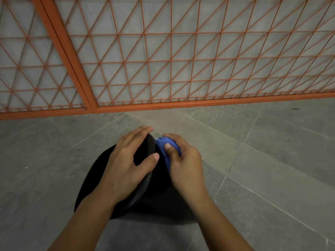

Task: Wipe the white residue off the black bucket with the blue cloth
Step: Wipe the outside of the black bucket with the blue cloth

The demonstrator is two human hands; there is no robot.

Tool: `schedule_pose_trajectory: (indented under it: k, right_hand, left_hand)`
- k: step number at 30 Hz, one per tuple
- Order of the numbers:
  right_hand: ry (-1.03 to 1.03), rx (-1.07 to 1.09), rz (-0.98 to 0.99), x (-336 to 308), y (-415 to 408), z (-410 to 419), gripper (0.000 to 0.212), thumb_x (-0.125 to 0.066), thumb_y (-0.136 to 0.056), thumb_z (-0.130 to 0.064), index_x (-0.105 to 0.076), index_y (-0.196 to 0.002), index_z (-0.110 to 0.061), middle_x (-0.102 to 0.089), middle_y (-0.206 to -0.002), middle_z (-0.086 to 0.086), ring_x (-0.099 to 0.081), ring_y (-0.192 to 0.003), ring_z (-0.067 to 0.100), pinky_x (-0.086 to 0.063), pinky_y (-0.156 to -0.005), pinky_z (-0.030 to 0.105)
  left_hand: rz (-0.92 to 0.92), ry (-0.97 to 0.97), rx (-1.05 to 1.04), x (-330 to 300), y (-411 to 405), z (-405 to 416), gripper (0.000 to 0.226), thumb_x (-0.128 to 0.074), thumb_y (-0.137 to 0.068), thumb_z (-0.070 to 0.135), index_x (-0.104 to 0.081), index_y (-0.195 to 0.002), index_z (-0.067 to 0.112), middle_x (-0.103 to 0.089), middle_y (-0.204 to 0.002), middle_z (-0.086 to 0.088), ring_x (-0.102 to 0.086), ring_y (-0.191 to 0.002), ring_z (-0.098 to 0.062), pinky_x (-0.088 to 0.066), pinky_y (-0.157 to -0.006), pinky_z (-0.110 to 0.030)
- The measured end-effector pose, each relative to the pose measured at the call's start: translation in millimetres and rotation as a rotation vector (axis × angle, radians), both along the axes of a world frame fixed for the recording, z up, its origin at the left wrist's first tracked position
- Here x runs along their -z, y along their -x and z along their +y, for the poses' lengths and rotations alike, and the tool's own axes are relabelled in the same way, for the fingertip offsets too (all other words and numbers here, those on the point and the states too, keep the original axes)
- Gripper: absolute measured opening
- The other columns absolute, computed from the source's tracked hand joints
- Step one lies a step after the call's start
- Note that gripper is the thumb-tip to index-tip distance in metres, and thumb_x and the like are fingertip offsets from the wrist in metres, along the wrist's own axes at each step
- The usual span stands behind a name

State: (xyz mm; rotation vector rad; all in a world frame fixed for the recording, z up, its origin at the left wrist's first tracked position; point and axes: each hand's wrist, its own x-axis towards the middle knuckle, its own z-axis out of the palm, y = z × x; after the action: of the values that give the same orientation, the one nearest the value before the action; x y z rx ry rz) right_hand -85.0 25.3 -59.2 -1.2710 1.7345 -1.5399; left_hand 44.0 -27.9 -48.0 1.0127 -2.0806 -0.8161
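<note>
The black bucket (pixel 96 178) lies tipped on the grey floor in front of me, its rim facing left. My left hand (pixel 126 167) grips the rim from above, fingers over the far edge and thumb on the near side. A bunched blue cloth (pixel 163 144) is pressed against the bucket's outer wall just right of the rim. My right hand (pixel 183 163) is closed around the cloth, thumb on top. No white residue shows on the dark surface; both hands hide much of it.
An orange metal mesh fence (pixel 163 57) with a thick post (pixel 72 66) stands across the far side, close behind the bucket. Grey floor tiles (pixel 262 160) spread to the left, right and near side.
</note>
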Motion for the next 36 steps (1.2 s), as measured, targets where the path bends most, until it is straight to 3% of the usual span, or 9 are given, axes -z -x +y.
schedule_pose_trajectory:
  k: [4,9,13,17,22,25,27,32,36]
  right_hand:
    - [0.111,-0.038,-0.010,-8,-22,28,0.032,-0.048,-0.085,-0.019,-0.063,-0.111,-0.028,-0.063,-0.112,-0.020,-0.053,-0.109,-0.008,-0.038,-0.092,0.007]
    - [0.004,-0.028,0.000,-10,-12,-1,0.024,-0.048,-0.092,-0.015,-0.064,-0.109,-0.024,-0.067,-0.103,-0.011,-0.059,-0.096,0.000,-0.048,-0.089,0.022]
    - [0.085,-0.004,0.024,-12,-28,21,0.028,-0.049,-0.090,-0.018,-0.062,-0.113,-0.026,-0.062,-0.111,-0.019,-0.053,-0.106,-0.009,-0.039,-0.092,0.007]
    - [0.018,0.016,0.017,-5,-10,0,0.023,-0.048,-0.094,-0.015,-0.064,-0.108,-0.024,-0.068,-0.101,-0.011,-0.059,-0.092,-0.002,-0.046,-0.082,0.013]
    - [0.056,0.040,0.071,-4,-32,35,0.033,-0.046,-0.089,-0.025,-0.060,-0.118,-0.030,-0.055,-0.118,-0.026,-0.045,-0.112,-0.018,-0.032,-0.097,0.003]
    - [0.030,0.022,0.089,6,-16,18,0.030,-0.045,-0.090,-0.023,-0.062,-0.115,-0.026,-0.062,-0.110,-0.019,-0.051,-0.099,-0.018,-0.037,-0.088,0.001]
    - [-0.036,0.048,0.081,10,-9,12,0.025,-0.046,-0.094,-0.021,-0.061,-0.114,-0.027,-0.064,-0.106,-0.016,-0.052,-0.089,-0.017,-0.041,-0.087,0.005]
    - [0.054,0.059,0.078,4,-35,37,0.028,-0.050,-0.090,-0.025,-0.061,-0.116,-0.030,-0.059,-0.118,-0.021,-0.048,-0.111,-0.014,-0.035,-0.097,0.005]
    - [-0.025,0.036,0.081,7,-21,11,0.026,-0.049,-0.093,-0.020,-0.060,-0.117,-0.025,-0.064,-0.113,-0.012,-0.054,-0.102,-0.004,-0.043,-0.094,0.013]
  left_hand:
    - [0.051,-0.003,0.027,2,-3,0,0.069,-0.048,-0.071,0.049,-0.045,-0.136,0.026,-0.045,-0.142,0.010,-0.035,-0.136,-0.004,-0.029,-0.114,-0.039]
    - [0.091,-0.040,0.019,3,-3,-6,0.062,-0.049,-0.071,0.048,-0.045,-0.132,0.035,-0.048,-0.139,0.011,-0.037,-0.134,-0.003,-0.030,-0.114,-0.041]
    - [0.100,-0.045,0.051,2,-4,-1,0.068,-0.050,-0.070,0.047,-0.046,-0.135,0.025,-0.048,-0.141,0.009,-0.037,-0.135,-0.004,-0.029,-0.114,-0.040]
    - [0.109,-0.052,0.035,4,-3,-3,0.066,-0.050,-0.070,0.045,-0.047,-0.134,0.027,-0.048,-0.140,0.010,-0.037,-0.134,-0.003,-0.030,-0.114,-0.039]
    - [0.119,-0.048,0.029,5,-5,-1,0.069,-0.049,-0.071,0.047,-0.045,-0.136,0.024,-0.045,-0.143,0.011,-0.034,-0.136,-0.001,-0.027,-0.116,-0.036]
    - [0.133,-0.051,0.030,8,-9,-4,0.070,-0.050,-0.071,0.046,-0.047,-0.136,0.022,-0.046,-0.142,0.011,-0.035,-0.135,0.000,-0.027,-0.114,-0.028]
    - [0.161,-0.082,0.007,8,-11,-7,0.070,-0.051,-0.069,0.047,-0.047,-0.135,0.024,-0.045,-0.142,0.013,-0.035,-0.134,0.003,-0.025,-0.113,-0.021]
    - [0.181,-0.090,0.020,7,-13,-7,0.068,-0.050,-0.069,0.046,-0.047,-0.133,0.025,-0.046,-0.141,0.011,-0.036,-0.134,0.001,-0.026,-0.114,-0.025]
    - [0.188,-0.114,0.001,8,-17,-12,0.065,-0.049,-0.069,0.047,-0.048,-0.131,0.028,-0.047,-0.140,0.013,-0.037,-0.132,0.005,-0.026,-0.110,-0.015]
